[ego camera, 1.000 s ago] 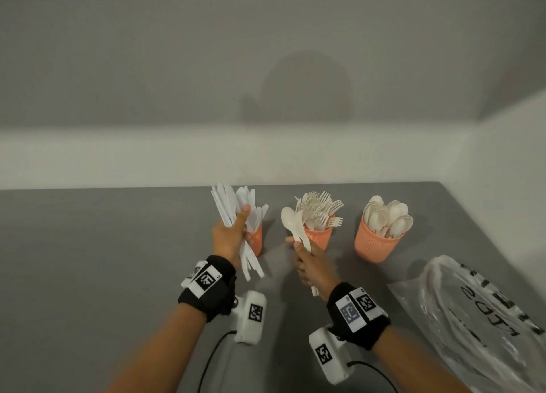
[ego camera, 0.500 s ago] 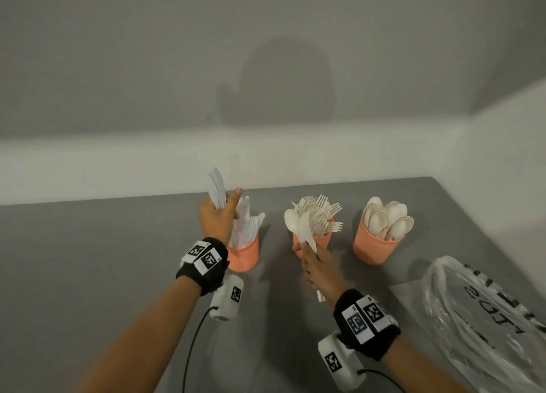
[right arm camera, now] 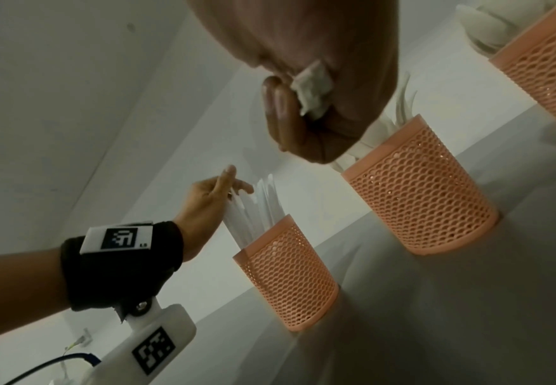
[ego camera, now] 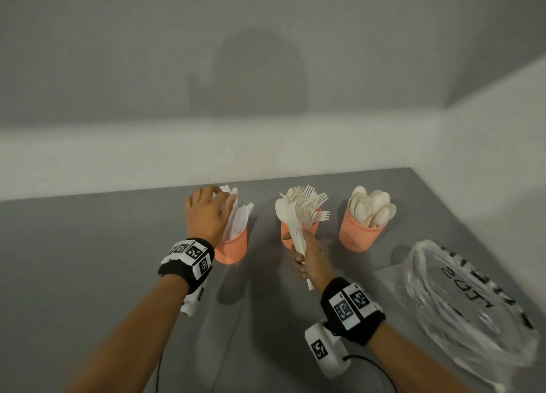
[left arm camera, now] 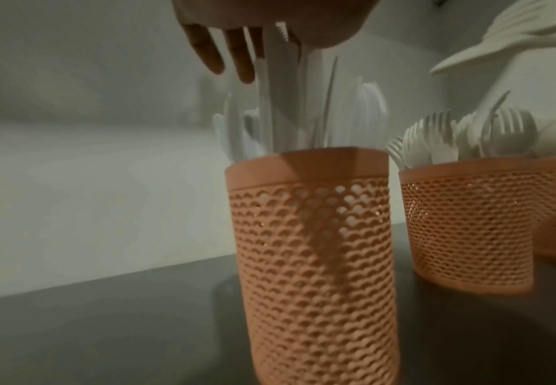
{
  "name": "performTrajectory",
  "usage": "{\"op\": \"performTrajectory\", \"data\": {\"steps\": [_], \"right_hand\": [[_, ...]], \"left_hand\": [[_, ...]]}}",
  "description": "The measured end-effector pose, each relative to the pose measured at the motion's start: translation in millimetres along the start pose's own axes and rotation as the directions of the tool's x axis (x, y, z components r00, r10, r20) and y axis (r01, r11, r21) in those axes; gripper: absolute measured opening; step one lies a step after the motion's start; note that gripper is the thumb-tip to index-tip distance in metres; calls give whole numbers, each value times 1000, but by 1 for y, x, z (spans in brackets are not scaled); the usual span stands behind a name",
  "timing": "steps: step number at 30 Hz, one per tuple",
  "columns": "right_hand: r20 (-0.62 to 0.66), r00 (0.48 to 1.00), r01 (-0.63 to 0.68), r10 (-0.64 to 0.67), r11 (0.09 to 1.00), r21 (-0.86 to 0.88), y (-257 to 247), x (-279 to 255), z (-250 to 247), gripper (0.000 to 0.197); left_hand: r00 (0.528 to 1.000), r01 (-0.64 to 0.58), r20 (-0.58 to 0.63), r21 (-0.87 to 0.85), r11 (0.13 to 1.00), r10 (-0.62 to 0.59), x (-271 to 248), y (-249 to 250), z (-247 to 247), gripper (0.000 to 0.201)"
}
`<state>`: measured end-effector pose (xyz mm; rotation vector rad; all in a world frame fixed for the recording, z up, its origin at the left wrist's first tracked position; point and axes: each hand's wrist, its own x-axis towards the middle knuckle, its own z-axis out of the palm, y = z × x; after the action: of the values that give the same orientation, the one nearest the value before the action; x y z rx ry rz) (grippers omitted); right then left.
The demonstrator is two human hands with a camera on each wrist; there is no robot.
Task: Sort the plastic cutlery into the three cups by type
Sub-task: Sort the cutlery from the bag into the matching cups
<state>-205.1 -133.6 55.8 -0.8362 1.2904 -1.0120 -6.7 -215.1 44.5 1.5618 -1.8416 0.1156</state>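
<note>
On the grey bench (ego camera: 88,274), the left hand (ego camera: 206,215) now rests with loosened fingers on the knives (ego camera: 240,218), which stand in the left cup (ego camera: 232,249) rather than raised above it as half a second ago. Beside the fork cup (ego camera: 285,234), the right hand (ego camera: 310,259) still grips a bunch of spoons (ego camera: 291,218).
</note>
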Motion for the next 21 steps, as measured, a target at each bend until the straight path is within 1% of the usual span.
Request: {"op": "performTrajectory", "data": {"steps": [2, 5, 7, 8, 9, 10, 11, 12, 13, 14, 15, 16, 18, 19, 20, 21], "right_hand": [[-8, 1000, 11, -11, 1000, -25, -1, -3, 1, 40], [-19, 998, 63, -65, 992, -111, 1, -7, 1, 23], [-29, 994, 101, -106, 986, -132, 2, -10, 1, 18], [-33, 990, 128, -134, 983, -135, 1, -13, 1, 19], [-44, 985, 162, -169, 978, -134, 1, -15, 0, 21], [-59, 977, 198, -207, 971, -135, -1, -18, 0, 22], [-82, 968, 224, -239, 962, -159, -2, -19, -1, 24], [-105, 957, 245, -269, 948, -201, -2, -20, -2, 26], [-124, 945, 268, -304, 932, -243, -1, -19, -3, 26], [-139, 929, 300, -342, 918, -259, -1, -19, -4, 26], [-155, 915, 330, -373, 911, -246, -1, -19, -5, 26], [-165, 904, 357, -395, 908, -218, -2, -19, -6, 25], [-166, 888, 392, -428, 895, -212, -2, -21, -11, 23], [-162, 880, 404, -446, 884, -235, -2, -22, -13, 24], [-155, 869, 423, -470, 868, -258, -1, -24, -16, 25], [-148, 858, 441, -491, 854, -274, 0, -25, -19, 26]], "left_hand": [[997, -40, 73, 147, 988, 29, 0, -5, 1, 44], [971, -49, 239, 242, 969, -11, -1, -4, 0, 63], [951, 5, 296, 262, 965, -85, 0, 2, -5, 77], [954, 38, 279, 246, 968, -109, 0, 6, -8, 81], [965, 59, 240, 201, 978, -108, -1, 12, -12, 80], [979, 64, 185, 118, 991, -85, -2, 20, -17, 77], [992, 58, 116, -2, 998, -58, -4, 31, -23, 73], [997, 65, 52, -143, 988, -58, -7, 44, -28, 67], [995, 95, 18, -280, 955, -94, -11, 58, -32, 60], [989, 143, 22, -398, 906, -146, -15, 73, -36, 52], [978, 202, 63, -493, 846, -197, -18, 88, -37, 47], [960, 279, 146, -565, 777, -239, -21, 101, -36, 43], [889, 453, 367, -622, 639, -273, -27, 121, -31, 42], [859, 502, 440, -623, 600, -263, -30, 129, -27, 42], [847, 517, 474, -623, 587, -243, -33, 134, -23, 41], [849, 506, 482, -625, 594, -217, -35, 140, -19, 38]]}}
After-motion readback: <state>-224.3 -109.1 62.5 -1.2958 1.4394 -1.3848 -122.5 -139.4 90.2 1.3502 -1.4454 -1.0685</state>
